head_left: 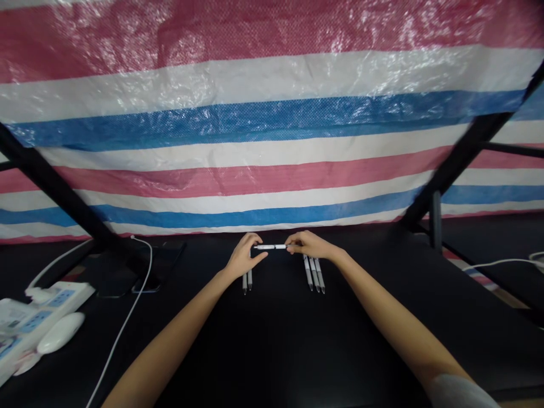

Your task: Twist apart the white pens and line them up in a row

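A white pen point(272, 247) lies crosswise between my two hands at the far side of the black table. My right hand point(306, 243) pinches its right end with thumb and fingertips. At the other end is my left hand point(245, 256), thumb and fingers spread apart around the pen's tip; whether a finger touches it is hard to make out. Two grey-white pens point(250, 279) lie side by side just below my left hand, their upper parts hidden by it. Below my right hand, three similar pens point(315, 276) lie in a row, tips toward me.
A white power strip point(42, 314) with plugs and a white computer mouse point(62, 333) are at the left. A white cable point(127, 317) runs across the black table point(272, 351). Black metal legs point(446, 164) and a striped plastic sheet point(255, 124) stand behind.
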A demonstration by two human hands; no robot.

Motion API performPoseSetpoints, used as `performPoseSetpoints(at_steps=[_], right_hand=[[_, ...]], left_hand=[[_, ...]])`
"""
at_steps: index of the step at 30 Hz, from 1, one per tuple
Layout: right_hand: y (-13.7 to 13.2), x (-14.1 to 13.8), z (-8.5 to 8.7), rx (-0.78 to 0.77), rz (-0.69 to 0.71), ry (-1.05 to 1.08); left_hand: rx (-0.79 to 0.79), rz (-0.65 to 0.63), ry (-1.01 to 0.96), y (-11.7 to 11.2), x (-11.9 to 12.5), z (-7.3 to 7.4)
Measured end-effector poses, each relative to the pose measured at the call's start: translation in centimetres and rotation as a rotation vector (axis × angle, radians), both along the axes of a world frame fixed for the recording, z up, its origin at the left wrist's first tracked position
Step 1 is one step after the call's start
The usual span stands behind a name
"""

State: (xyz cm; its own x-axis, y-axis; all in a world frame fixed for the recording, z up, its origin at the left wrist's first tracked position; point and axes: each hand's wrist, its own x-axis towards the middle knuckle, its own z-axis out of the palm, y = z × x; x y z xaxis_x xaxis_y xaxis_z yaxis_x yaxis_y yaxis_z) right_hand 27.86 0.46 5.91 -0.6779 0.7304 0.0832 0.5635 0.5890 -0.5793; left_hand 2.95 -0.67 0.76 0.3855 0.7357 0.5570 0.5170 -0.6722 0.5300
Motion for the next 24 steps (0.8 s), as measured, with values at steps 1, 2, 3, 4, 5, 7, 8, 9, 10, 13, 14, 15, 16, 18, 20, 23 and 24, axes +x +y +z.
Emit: performPoseSetpoints(at_steps=[1,2,3,4,5,7,8,9,10,13,14,15,16,18,20,23,24], right_hand=[[0.0,0.01,0.02,0.002,0.0,-0.003],[-0.01,0.01,0.03,0.003,0.0,-0.007],[-0.02,0.0,0.04,0.002,0.001,-0.01],[-0.02,-0.02,0.05,0.001,0.001,-0.013],[-0.03,-0.03,0.07,0.001,0.001,-0.014],[-0.03,-0.03,0.1,0.005,-0.002,-0.015],[-0.02,-0.02,0.1,0.008,-0.002,-0.016],[0.0,0.01,0.1,0.01,-0.004,-0.017],[0.03,0.04,0.08,0.012,-0.006,-0.016],[0.11,0.1,-0.03,0.016,-0.011,-0.011],[0.12,0.1,-0.08,0.018,-0.014,-0.008],[0.13,0.09,-0.12,0.018,-0.017,-0.006],[0.12,0.07,-0.15,0.017,-0.019,-0.004],[0.06,0.01,-0.17,0.011,-0.022,0.001],[-0.01,-0.05,-0.14,0.01,-0.025,0.002],[-0.09,-0.08,-0.06,0.015,-0.022,0.0],[-0.11,-0.08,-0.02,0.016,-0.019,-0.001]], left_hand=[[0.008,-0.006,0.001,0.03,-0.01,-0.03],[0.017,-0.01,0.002,0.07,-0.03,-0.05],[0.024,-0.01,-0.002,0.11,-0.05,-0.08],[0.027,-0.01,-0.007,0.15,-0.06,-0.1],[0.026,-0.012,-0.012,0.19,-0.08,-0.12],[0.021,-0.017,-0.022,0.27,-0.11,-0.19],[0.018,-0.019,-0.025,0.31,-0.12,-0.23],[0.015,-0.018,-0.027,0.34,-0.12,-0.28],[0.013,-0.016,-0.026,0.37,-0.13,-0.31],[0.006,-0.005,-0.015,0.37,-0.13,-0.32],[0.002,-0.002,-0.01,0.33,-0.13,-0.28],[-0.003,0.001,-0.005,0.29,-0.13,-0.21],[-0.008,0.004,-0.001,0.23,-0.13,-0.13],[-0.021,0.008,-0.001,0.13,-0.12,0.03],[-0.031,0.009,-0.004,0.07,-0.1,0.14],[-0.037,0.008,-0.004,0.11,-0.06,0.19],[-0.041,0.009,-0.004,0.15,-0.05,0.18]])
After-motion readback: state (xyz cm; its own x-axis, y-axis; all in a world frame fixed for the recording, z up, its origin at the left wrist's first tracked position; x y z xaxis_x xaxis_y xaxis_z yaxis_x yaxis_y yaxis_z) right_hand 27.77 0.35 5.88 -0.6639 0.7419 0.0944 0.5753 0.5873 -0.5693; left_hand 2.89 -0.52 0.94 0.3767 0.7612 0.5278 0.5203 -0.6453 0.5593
